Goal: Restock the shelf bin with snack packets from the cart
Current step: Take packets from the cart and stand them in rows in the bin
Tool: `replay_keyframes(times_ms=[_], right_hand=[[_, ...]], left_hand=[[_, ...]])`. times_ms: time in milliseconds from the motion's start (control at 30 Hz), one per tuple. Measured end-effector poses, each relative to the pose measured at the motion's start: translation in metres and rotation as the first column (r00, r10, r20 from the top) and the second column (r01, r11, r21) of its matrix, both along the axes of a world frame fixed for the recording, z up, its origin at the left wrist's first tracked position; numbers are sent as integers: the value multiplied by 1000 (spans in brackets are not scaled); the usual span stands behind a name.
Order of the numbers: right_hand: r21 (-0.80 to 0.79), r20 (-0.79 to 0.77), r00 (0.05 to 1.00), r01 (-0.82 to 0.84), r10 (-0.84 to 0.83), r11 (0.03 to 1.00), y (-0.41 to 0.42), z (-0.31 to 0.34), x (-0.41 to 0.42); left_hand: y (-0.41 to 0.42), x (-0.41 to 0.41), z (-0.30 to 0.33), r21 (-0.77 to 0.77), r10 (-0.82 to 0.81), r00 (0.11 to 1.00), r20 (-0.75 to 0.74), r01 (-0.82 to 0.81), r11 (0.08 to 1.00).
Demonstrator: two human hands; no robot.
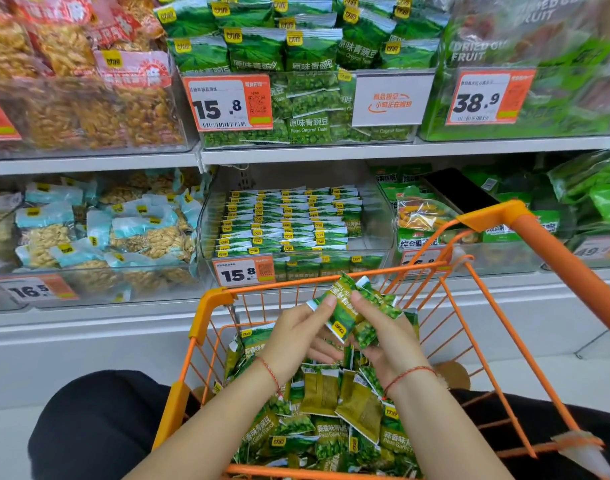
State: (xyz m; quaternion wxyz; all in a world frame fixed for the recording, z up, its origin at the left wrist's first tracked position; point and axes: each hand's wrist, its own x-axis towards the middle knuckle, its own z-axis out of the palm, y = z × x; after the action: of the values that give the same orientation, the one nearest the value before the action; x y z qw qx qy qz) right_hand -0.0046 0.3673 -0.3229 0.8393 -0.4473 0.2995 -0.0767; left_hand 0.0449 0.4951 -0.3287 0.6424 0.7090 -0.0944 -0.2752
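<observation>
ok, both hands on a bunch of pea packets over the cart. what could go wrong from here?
1. The left hand and right hand pinch several green pea packets loosely fanned; one may slip into the orange cart.
2. The clear shelf bin holds neat rows; a careless drop could upset them.

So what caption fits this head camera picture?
Both hands hold green snack packets above the orange cart.
</observation>
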Motion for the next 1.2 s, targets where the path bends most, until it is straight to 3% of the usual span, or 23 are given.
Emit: replay_keyframes(times_ms=[67, 233, 300, 467, 567, 667, 900, 1067, 1200], right_hand=[[-4, -3, 1000, -30, 30, 1000, 2, 1, 0], [238, -17, 998, 56, -53, 970, -4, 3, 2], [257, -10, 999, 47, -46, 965, -3, 2, 3], [56, -69, 998, -7, 11, 998, -1, -5, 6], [-94, -75, 988, -142, 136, 985, -3, -9, 4], [-205, -122, 976, -201, 179, 958, 0, -11, 4], [-28, -22, 967, -256, 255, 966, 6, 5, 0], [105, -67, 983, -165, 173, 981, 10, -1, 14], [50, 6, 970, -244, 244, 968, 10, 6, 5]], left_hand=[[0, 5, -2, 4, 69, 997, -24, -69, 998], [10, 25, -6, -144, 295, 954, 57, -285, 948], [13, 29, -4, -170, 326, 943, 64, -311, 935], [15, 29, -5, -143, 261, 963, 71, -250, 958], [15, 28, -6, -114, 218, 967, 130, -204, 972], [17, 27, -3, -164, 151, 988, 38, -143, 976], [20, 24, 0, -166, -24, 993, -115, 5, 986], [17, 20, 1, -160, 29, 997, -78, -41, 986], [15, 20, 0, -220, 109, 990, -88, -126, 967]])
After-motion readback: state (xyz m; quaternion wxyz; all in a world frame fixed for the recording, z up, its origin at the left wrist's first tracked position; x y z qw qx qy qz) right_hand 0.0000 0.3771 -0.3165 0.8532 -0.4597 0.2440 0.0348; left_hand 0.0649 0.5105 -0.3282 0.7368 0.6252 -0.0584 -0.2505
